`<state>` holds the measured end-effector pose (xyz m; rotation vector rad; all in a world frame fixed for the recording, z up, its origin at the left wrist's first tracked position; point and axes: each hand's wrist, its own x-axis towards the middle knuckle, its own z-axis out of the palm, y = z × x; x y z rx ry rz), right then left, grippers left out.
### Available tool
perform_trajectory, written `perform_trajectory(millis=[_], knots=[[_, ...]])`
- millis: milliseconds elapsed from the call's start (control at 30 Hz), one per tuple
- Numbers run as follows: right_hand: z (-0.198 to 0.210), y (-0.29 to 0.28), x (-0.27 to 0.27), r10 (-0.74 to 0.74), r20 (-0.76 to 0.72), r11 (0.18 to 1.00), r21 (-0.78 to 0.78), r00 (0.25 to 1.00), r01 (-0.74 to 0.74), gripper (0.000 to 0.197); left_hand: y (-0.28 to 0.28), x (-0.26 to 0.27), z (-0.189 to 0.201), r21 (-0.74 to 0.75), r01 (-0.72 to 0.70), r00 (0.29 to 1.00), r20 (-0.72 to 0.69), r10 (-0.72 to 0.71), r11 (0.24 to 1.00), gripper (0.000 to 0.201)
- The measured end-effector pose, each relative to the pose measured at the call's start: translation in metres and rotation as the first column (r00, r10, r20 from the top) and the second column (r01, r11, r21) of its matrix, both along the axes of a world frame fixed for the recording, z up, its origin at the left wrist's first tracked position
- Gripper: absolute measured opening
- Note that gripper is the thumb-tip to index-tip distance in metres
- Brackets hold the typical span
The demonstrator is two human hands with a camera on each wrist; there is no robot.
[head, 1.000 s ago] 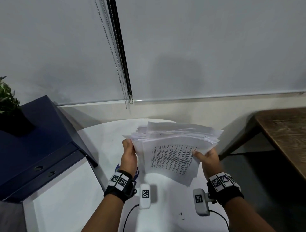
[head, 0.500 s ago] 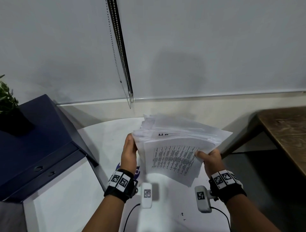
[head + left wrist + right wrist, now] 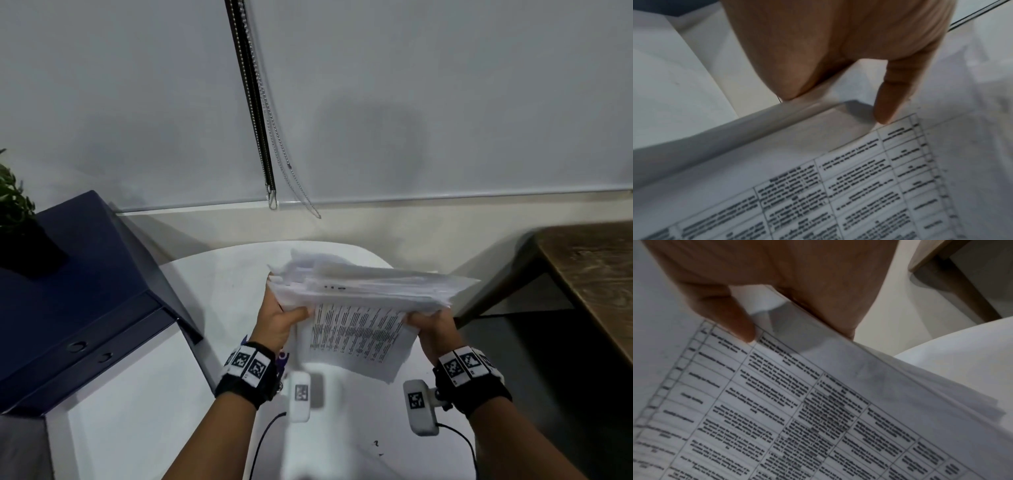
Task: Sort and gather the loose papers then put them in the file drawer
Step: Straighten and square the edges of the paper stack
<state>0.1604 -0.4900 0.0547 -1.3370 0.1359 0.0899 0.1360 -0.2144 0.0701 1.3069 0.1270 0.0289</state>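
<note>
A thick, uneven stack of white papers [image 3: 359,287] is held in the air above the round white table [image 3: 219,274]. Its near sheet [image 3: 356,339], printed with a table of text, hangs toward me. My left hand [image 3: 277,318] grips the stack's left end, thumb on the near face. My right hand [image 3: 433,325] grips the right end. In the left wrist view the left hand [image 3: 838,48] presses its thumb [image 3: 890,104] on the printed sheet [image 3: 818,178]. The right wrist view shows the right hand [image 3: 777,280] pinching the papers [image 3: 797,402]. The fingers behind the stack are hidden.
A dark blue file cabinet [image 3: 68,291] with two drawer fronts [image 3: 78,346] stands at the left, a potted plant [image 3: 13,212] on top. A brown wooden table [image 3: 596,274] is at the right. A blind cord [image 3: 263,137] hangs along the wall ahead.
The stack has tipped flatter and shifted slightly right, its edges now fanned toward me. My left thumb has come round onto the near face. Both hands keep their hold.
</note>
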Motion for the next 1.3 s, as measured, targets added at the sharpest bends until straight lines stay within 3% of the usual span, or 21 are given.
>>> perform_trajectory(millis=[100, 167, 233, 300, 500, 600, 700, 767, 833, 933, 1067, 1167, 1233, 1300], knots=[[0.003, 0.003, -0.006, -0.055, 0.01, 0.998, -0.01, 0.998, 0.055, 0.037, -0.005, -0.002, -0.002, -0.001, -0.063, 0.998, -0.012, 0.063, 0.998, 0.073], [0.001, 0.008, -0.011, -0.133, 0.017, 0.982, -0.136, 0.991, 0.134, 0.033, -0.008, -0.005, -0.004, 0.003, -0.099, 0.995, -0.001, 0.099, 0.995, 0.064], [0.002, 0.012, -0.018, -0.17, 0.034, 0.946, -0.273, 0.985, 0.173, 0.053, -0.011, -0.007, -0.005, 0.038, -0.118, 0.993, 0.025, 0.117, 0.992, 0.064], [0.004, 0.012, -0.023, -0.17, 0.065, 0.929, -0.322, 0.983, 0.182, 0.055, -0.012, -0.008, -0.007, 0.052, -0.155, 0.987, 0.043, 0.153, 0.987, 0.069], [0.023, 0.016, -0.027, -0.183, 0.231, 0.97, -0.114, 0.955, 0.214, 0.048, -0.015, -0.011, 0.0, -0.019, -0.165, 0.979, 0.122, 0.166, 0.986, 0.082], [0.031, 0.019, -0.027, -0.206, 0.238, 0.973, -0.053, 0.949, 0.224, 0.046, -0.019, -0.011, 0.005, -0.054, -0.197, 0.973, 0.112, 0.202, 0.979, 0.083], [0.044, 0.022, -0.023, -0.305, 0.209, 0.952, 0.057, 0.929, 0.3, 0.066, -0.022, -0.01, 0.01, -0.059, -0.23, 0.965, 0.117, 0.235, 0.972, 0.081], [0.059, 0.024, -0.02, -0.377, 0.195, 0.926, 0.116, 0.906, 0.36, 0.053, -0.023, -0.009, 0.013, -0.071, -0.245, 0.96, 0.123, 0.252, 0.967, 0.092], [0.068, 0.026, -0.018, -0.4, 0.176, 0.915, 0.123, 0.899, 0.383, 0.044, -0.025, -0.008, 0.016, -0.092, -0.275, 0.952, 0.114, 0.284, 0.957, 0.095], [0.076, 0.031, -0.018, -0.429, 0.138, 0.902, 0.115, 0.893, 0.415, 0.042, -0.026, -0.006, 0.014, -0.072, -0.295, 0.947, 0.114, 0.301, 0.953, 0.08], [0.071, 0.034, -0.016, -0.453, 0.207, 0.891, 0.114, 0.867, 0.439, 0.028, -0.026, -0.007, 0.013, -0.046, -0.289, 0.949, 0.118, 0.292, 0.956, 0.079], [0.073, 0.031, -0.015, -0.44, 0.291, 0.896, 0.087, 0.849, 0.435, 0.039, -0.024, -0.01, 0.017, -0.001, -0.307, 0.941, 0.148, 0.304, 0.952, 0.061], [0.074, 0.029, -0.013, -0.39, 0.35, 0.915, 0.049, 0.851, 0.4, 0.045, -0.021, -0.01, 0.018, 0.011, -0.291, 0.942, 0.178, 0.284, 0.957, 0.063], [0.074, 0.027, -0.011, -0.364, 0.373, 0.92, 0.001, 0.853, 0.392, 0.038, -0.018, -0.01, 0.017, 0.03, -0.233, 0.954, 0.201, 0.223, 0.972, 0.075]])
